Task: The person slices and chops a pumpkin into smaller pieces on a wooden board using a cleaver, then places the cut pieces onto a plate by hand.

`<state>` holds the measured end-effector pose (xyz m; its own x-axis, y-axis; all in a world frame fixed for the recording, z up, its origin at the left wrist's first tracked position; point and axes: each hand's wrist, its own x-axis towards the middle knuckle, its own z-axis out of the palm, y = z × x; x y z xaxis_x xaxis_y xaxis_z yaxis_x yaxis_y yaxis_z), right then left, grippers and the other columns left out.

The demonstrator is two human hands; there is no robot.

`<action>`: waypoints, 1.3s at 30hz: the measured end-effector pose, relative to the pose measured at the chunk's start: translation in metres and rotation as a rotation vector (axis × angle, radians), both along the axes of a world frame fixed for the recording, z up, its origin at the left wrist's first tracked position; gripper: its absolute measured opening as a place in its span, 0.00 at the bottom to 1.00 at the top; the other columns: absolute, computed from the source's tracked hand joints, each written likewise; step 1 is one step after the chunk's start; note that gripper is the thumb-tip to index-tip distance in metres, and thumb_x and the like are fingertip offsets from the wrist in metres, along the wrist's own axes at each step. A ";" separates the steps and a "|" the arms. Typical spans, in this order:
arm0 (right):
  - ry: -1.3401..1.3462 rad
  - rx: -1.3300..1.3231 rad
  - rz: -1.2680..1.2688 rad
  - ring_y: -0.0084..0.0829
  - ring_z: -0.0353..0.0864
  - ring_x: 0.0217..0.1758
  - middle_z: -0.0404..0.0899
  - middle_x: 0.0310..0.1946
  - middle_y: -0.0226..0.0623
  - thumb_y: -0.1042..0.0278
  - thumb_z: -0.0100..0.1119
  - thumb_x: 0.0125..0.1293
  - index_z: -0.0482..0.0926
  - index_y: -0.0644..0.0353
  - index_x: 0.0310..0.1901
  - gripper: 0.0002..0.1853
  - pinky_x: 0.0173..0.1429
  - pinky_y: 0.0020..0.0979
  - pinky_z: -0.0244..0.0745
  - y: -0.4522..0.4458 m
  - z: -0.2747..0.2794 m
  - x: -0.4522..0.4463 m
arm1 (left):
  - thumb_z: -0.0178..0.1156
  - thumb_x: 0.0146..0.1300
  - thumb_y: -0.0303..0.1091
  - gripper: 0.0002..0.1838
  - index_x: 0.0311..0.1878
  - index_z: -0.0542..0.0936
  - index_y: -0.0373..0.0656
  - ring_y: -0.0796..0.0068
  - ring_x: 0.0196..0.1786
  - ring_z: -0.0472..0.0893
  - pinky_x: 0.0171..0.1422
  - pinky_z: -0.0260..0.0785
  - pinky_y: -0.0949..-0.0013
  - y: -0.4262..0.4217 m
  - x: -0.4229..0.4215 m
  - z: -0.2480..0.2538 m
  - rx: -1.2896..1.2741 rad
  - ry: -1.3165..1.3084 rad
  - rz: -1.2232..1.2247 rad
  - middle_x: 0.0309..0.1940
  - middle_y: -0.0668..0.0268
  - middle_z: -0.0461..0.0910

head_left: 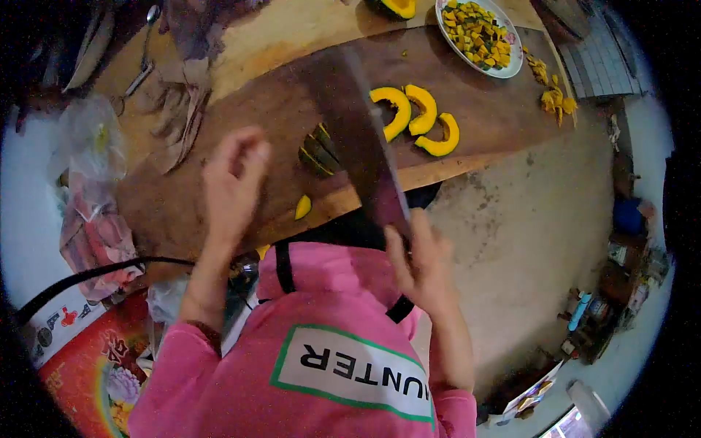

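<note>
A large dark cleaver (361,135) is gripped by its handle in my right hand (427,266), its wide blade slanting up and left over the wooden board. My left hand (237,182) is raised with curled fingers, left of the dark green squash slices (319,151), not touching them; whether it holds anything is hidden. A small yellow piece (303,207) lies near the board's front edge. Right of the blade are curved yellow squash slices (440,136), one partly behind the blade.
A white plate (502,71) of diced squash stands at the back right, beside squash scraps (558,102). A cut squash (398,7) is at the top edge. On the left are a cloth (179,117), a spoon (152,14) and plastic bags (95,146).
</note>
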<state>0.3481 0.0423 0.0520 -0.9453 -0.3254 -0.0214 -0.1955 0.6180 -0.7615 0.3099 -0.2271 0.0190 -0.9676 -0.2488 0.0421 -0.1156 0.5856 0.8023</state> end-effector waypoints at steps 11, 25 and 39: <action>-0.174 -0.114 -0.367 0.53 0.80 0.25 0.77 0.22 0.51 0.73 0.57 0.71 0.70 0.62 0.39 0.06 0.28 0.43 0.69 0.026 0.000 0.023 | 0.66 0.59 0.26 0.14 0.49 0.79 0.40 0.48 0.48 0.78 0.49 0.73 0.53 0.028 0.028 -0.042 -0.396 0.126 -0.653 0.44 0.53 0.77; -0.133 -0.051 -0.260 0.55 0.78 0.23 0.75 0.20 0.51 0.70 0.58 0.71 0.68 0.61 0.39 0.09 0.25 0.47 0.69 0.019 -0.015 0.039 | 0.66 0.58 0.25 0.12 0.42 0.74 0.40 0.44 0.48 0.77 0.50 0.72 0.51 0.024 0.032 -0.035 -0.450 -0.064 -0.488 0.47 0.49 0.77; -0.282 -0.164 -0.414 0.54 0.81 0.26 0.80 0.26 0.52 0.70 0.56 0.72 0.71 0.62 0.43 0.06 0.28 0.43 0.71 0.023 -0.009 0.043 | 0.65 0.50 0.16 0.15 0.38 0.72 0.39 0.50 0.45 0.76 0.45 0.71 0.55 0.023 0.024 -0.054 -0.315 0.249 -0.332 0.41 0.55 0.77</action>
<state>0.3908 0.0649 0.0435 -0.9603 0.0539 -0.2736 0.2663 0.4686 -0.8423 0.3337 -0.2039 -0.0348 -0.9434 0.1320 0.3043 0.2894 0.7760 0.5604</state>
